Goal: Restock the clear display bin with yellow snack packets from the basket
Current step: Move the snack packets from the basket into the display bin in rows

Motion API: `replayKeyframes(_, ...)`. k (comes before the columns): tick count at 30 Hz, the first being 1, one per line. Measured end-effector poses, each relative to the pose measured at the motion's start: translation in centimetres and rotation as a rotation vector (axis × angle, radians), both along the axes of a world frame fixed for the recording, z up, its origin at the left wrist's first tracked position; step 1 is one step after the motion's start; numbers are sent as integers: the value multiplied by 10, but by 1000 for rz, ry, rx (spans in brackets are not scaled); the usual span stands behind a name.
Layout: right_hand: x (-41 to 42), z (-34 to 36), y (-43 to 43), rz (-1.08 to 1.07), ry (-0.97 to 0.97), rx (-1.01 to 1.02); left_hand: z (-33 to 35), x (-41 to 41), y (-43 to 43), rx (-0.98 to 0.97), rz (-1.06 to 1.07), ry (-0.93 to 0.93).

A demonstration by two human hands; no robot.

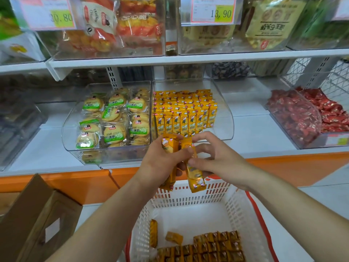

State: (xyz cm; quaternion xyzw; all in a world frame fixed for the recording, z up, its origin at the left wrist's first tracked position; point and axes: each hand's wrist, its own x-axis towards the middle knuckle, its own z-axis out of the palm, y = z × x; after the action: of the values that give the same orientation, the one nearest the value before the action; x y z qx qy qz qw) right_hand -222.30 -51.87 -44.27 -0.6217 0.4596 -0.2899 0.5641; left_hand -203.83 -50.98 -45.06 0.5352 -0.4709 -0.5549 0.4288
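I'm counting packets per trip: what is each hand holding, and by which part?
The left grip wraps a few yellow packets around their middle; the right grip pinches one packet by its upper half.

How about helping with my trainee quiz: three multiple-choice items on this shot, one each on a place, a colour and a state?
1. Where is the basket? A on the top shelf; B below the hands; C inside a bin.
2. What colour are the packets in the lower shelf's rightmost bin? A red; B blue; C white.
3. What are the hands doing? A both empty; B both holding yellow packets; C one resting on the box.
Answers: 1 B, the left hand and right hand are above its rim. 2 A, red packets fill it. 3 B, each hand's fingers curl round packets.
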Motion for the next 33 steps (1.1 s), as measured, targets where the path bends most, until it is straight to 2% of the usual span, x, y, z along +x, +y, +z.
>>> replayKeyframes(3, -8, 9, -5, 62, 19, -39, 2, 5, -2, 29, -33, -7)
replayKeyframes(8, -31, 23, -38, -161, 118, -245, 3, 15, -10, 64, -28, 47)
replayKeyframes(12, -52, 26, -93, -269, 495, -491, 4, 23, -13, 18, -4, 55)
replayKeyframes(19, -56, 12, -167, -121, 1142, -707, 5, 27, -18, -15, 45, 59)
replayKeyframes(27, -28, -3, -192, -40, 1581, -695, 0, 28, -26, 19, 10, 59)
replayKeyframes(30, -22, -8, -192, -72, 1648, -692, -1, 25, -27, 28, 43, 59)
replayKeyframes(33, -25, -6, -184, -92, 1605, -699, -1, 23, -27, 52, 89, 65)
